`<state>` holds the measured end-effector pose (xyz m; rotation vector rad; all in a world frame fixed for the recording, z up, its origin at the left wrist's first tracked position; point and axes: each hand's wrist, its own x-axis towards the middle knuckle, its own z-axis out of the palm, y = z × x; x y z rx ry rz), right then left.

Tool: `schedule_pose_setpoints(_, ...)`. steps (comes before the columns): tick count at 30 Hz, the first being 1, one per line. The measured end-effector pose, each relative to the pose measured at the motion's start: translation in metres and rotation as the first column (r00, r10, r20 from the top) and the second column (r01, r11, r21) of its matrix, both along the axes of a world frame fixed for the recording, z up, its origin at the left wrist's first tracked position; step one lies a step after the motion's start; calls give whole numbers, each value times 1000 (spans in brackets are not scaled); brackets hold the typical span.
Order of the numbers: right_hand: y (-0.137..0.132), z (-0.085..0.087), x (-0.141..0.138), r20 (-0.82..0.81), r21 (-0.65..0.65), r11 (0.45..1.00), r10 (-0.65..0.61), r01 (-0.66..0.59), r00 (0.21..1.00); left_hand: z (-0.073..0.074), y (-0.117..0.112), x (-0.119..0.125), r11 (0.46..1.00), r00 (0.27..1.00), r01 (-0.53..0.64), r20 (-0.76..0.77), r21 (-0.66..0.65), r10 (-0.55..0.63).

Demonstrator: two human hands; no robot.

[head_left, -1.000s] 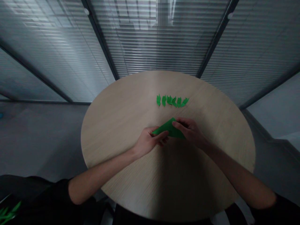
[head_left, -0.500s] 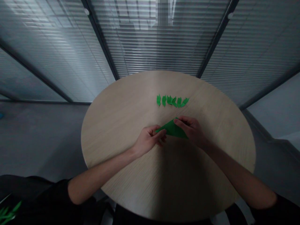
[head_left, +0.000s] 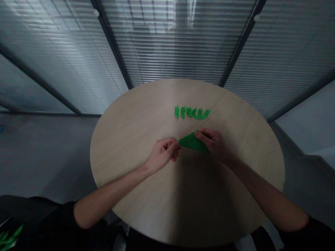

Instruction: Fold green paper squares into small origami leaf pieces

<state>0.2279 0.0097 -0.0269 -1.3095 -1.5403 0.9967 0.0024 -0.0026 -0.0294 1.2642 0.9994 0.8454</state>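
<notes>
A green paper triangle point(head_left: 193, 143) lies folded on the round wooden table point(head_left: 131, 139), near its middle. My left hand point(head_left: 163, 153) pinches the triangle's left tip with curled fingers. My right hand point(head_left: 213, 143) presses down on the right side and top corner of the paper with closed fingers. Behind the hands, a row of several small folded green paper pieces point(head_left: 192, 112) sits on the table.
Glass walls with closed blinds point(head_left: 170, 48) stand behind the table. More green paper pieces point(head_left: 9, 236) show at the lower left corner, off the table. Grey floor surrounds the table.
My left hand has slid from on top of the paper's left part out to its left tip, uncovering more of the triangle. The right hand has barely moved.
</notes>
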Motion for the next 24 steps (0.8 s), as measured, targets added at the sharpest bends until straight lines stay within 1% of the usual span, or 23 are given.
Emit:
schedule_pose_setpoints(6, 0, 0, 0, -10, -8, 1000, 7, -7, 1000, 0, -1, -2, 1000, 999, 10, 51, 13, -11)
schedule_pose_setpoints(11, -2, 5, -3, -18, -21, 1000, 20, -21, 1000, 1, -2, -2, 999, 1000, 30, 6, 11, -30)
schedule_pose_setpoints(14, -4, 6, -6, -26, -15, 999, 43, -43, 999, 3, -3, 0, 997, 997, 72, -14, 17, -72)
schedule_pose_setpoints(17, -7, 6, -9, -23, -22, 997, 77, -77, 997, 4, -5, 2, 990, 989, 138, -59, 25, -136)
schedule_pose_setpoints(20, -9, 6, -10, -5, -22, 995, 94, -94, 996, 5, -6, 3, 984, 979, 177, -110, 28, -173)
schedule_pose_setpoints(22, -8, 4, -9, 12, -29, 995, 100, -100, 995, 4, -6, 1, 982, 973, 186, -149, 44, -177)
schedule_pose_setpoints(24, -5, 2, -8, 41, -35, 993, 112, -110, 993, 4, -5, -1, 978, 964, 185, -212, 97, -162)
